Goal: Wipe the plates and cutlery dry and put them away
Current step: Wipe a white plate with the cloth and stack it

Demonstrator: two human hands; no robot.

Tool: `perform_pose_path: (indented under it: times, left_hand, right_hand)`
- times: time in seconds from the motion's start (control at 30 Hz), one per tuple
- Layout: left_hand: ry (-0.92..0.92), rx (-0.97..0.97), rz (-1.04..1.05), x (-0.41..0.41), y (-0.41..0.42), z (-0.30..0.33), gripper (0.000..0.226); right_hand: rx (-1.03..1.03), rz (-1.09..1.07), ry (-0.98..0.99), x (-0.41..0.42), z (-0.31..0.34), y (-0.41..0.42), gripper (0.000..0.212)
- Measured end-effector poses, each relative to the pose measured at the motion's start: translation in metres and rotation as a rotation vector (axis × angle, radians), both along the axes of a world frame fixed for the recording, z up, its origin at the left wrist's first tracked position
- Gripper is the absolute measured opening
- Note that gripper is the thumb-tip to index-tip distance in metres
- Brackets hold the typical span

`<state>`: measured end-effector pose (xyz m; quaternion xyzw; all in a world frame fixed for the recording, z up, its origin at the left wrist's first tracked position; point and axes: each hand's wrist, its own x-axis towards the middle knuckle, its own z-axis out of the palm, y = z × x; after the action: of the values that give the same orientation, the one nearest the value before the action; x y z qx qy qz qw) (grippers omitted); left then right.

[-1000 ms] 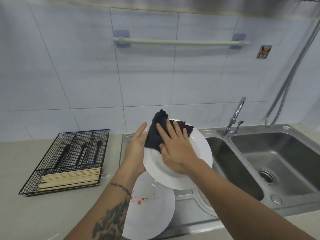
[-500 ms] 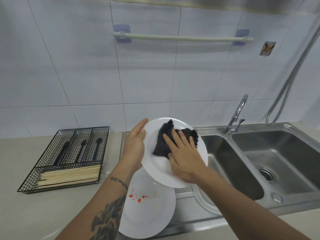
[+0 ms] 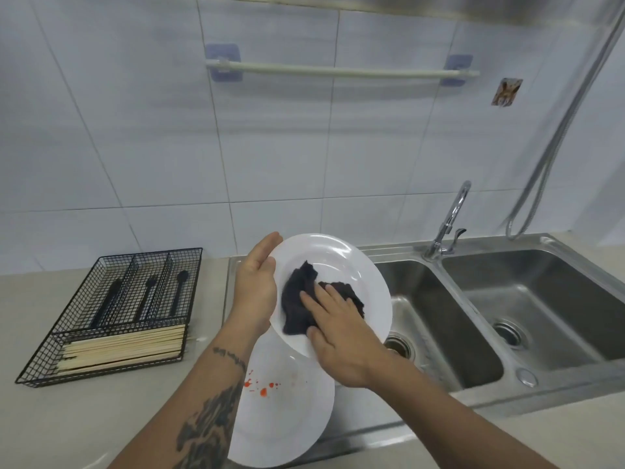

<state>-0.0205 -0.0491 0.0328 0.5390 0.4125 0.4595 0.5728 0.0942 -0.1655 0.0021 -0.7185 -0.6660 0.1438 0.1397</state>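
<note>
Taking the double stainless-steel sink (image 3: 473, 336) as the landmark and going left to right: well to its left on the pale stone bench (image 3: 61, 418) sits one black wire-mesh cutlery tray (image 3: 111, 314), with three dark-handled utensils (image 3: 148, 296) upright in its rear compartments, one to each, and a bundle of pale wooden chopsticks (image 3: 123, 346), too many to count, across the front compartment. Just left of the sink basin, the left hand (image 3: 255, 292) has its grip closed on the rim of one round white ceramic plate (image 3: 333, 262), held tilted above the draining board. The right hand (image 3: 338, 336) lies flat, fingers spread, pressing one crumpled dark cloth (image 3: 297, 299) against that plate's face. Below it lies a second round white plate with red spatter (image 3: 287, 401); two plates in all. The step in hand looks to be drying the first plate. Next, probably, comes sweeping the cloth around the rim and back, then setting it aside and taking up the spattered plate, which seems to need more than drying.
</note>
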Motion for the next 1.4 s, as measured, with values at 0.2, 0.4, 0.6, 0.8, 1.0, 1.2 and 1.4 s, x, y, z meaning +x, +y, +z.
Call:
perform_pose_path:
  times: [0.2,0.4,0.6,0.8,1.0,1.2,1.4]
  left_hand:
    - [-0.135,-0.137,0.178,0.005,0.015,0.008,0.047]
    - [-0.284,-0.368,0.262,0.007,0.027,0.017,0.055]
    - [0.149,0.194,0.016,-0.011,0.015,0.009,0.042]
    - [0.131,0.518,-0.25,-0.029,0.009,0.014,0.044]
    - [0.084,0.421,-0.191,-0.013,-0.005,0.026,0.048]
    - [0.105,0.33,-0.12,0.011,-0.016,0.031,0.053]
    - [0.133,0.251,-0.092,0.012,-0.022,0.027,0.051]
  right_hand:
    - [0.081,0.108,0.167,-0.006,0.041,-0.003,0.049]
    - [0.393,0.093,-0.146,0.015,0.044,0.002,0.048]
    - [0.576,0.07,0.033,0.037,0.058,0.002,0.049]
    - [0.469,-0.023,0.464,0.055,0.08,-0.002,0.044]
    - [0.516,-0.122,0.322,0.062,0.081,0.002,0.064]
    - [0.607,-0.196,-0.079,0.026,0.058,-0.004,0.07]
    - [0.648,-0.187,-0.063,0.039,0.029,-0.01,0.061]
